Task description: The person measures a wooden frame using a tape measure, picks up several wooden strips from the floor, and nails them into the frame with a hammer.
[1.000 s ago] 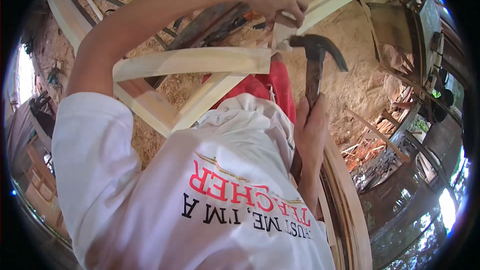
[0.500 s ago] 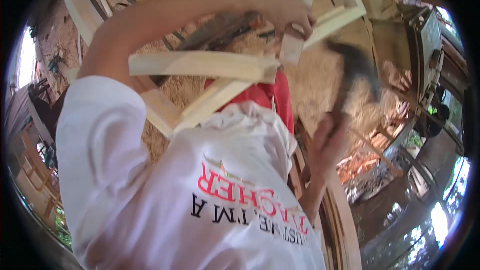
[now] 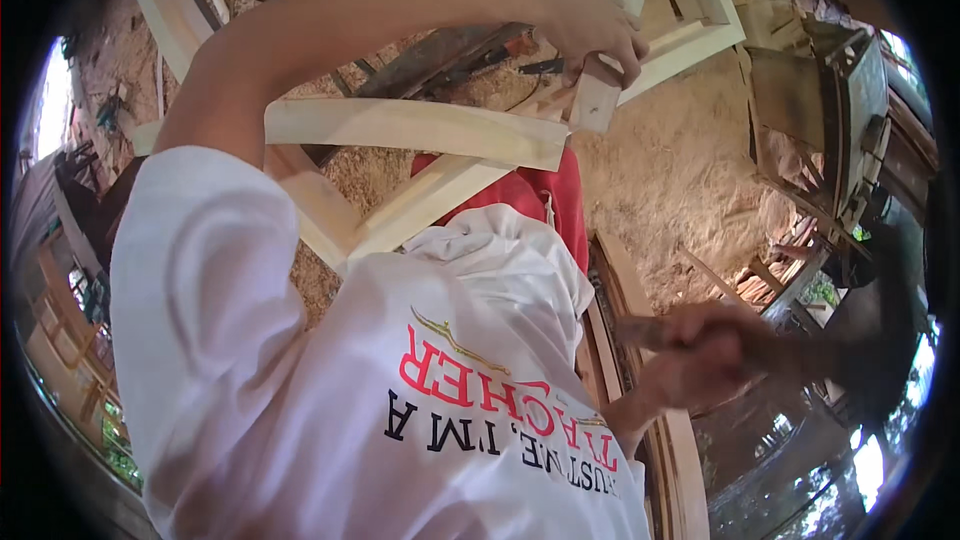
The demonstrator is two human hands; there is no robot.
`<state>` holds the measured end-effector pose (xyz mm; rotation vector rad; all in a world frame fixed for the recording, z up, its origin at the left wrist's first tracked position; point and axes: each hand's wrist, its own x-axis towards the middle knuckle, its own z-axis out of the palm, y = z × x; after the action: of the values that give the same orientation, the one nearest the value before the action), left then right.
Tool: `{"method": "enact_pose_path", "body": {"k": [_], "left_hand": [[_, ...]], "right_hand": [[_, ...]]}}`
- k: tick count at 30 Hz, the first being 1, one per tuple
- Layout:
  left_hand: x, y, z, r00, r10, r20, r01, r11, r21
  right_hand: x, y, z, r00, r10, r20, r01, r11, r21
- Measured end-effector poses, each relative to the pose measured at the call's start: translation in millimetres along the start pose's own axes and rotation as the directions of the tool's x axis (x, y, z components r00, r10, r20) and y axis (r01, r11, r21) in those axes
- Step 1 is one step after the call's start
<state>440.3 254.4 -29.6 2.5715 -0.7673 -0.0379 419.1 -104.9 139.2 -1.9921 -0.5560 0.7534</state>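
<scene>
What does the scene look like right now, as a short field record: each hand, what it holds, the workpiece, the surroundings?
left hand: raised, gripping a small pale wooden block against the frame
right hand: low at the right side, motion-blurred, closed on a wooden hammer handle; hammer head too blurred to place
workpiece: pale curved wooden frame of joined slats
ground: sawdust-covered floor
clothing: white printed shirt, red garment below the frame
</scene>
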Motion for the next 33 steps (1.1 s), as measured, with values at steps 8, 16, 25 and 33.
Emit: {"method": "enact_pose_path", "body": {"k": [8,16,25,33], "left_hand": [[-2,-4,3,0.99,-0.1,-0.096,0.094,0.993,-0.065],[-2,-2,14,0.992,-0.061,-0.106,0.064,0.998,0.025],[-48,60,1,0.774,-0.348,-0.529,0.299,0.937,-0.178],[-81,143,41,0.628,-0.775,0.068,0.684,0.509,-0.523]], "right_hand": [[33,32,50,0.99,-0.14,0.008,0.108,0.73,-0.674],[23,51,52,0.994,-0.048,0.093,0.1,0.713,-0.694],[18,71,19,0.971,0.228,-0.068,-0.22,0.97,0.101],[17,72,19,0.896,0.422,-0.14,-0.411,0.906,0.101]]}}
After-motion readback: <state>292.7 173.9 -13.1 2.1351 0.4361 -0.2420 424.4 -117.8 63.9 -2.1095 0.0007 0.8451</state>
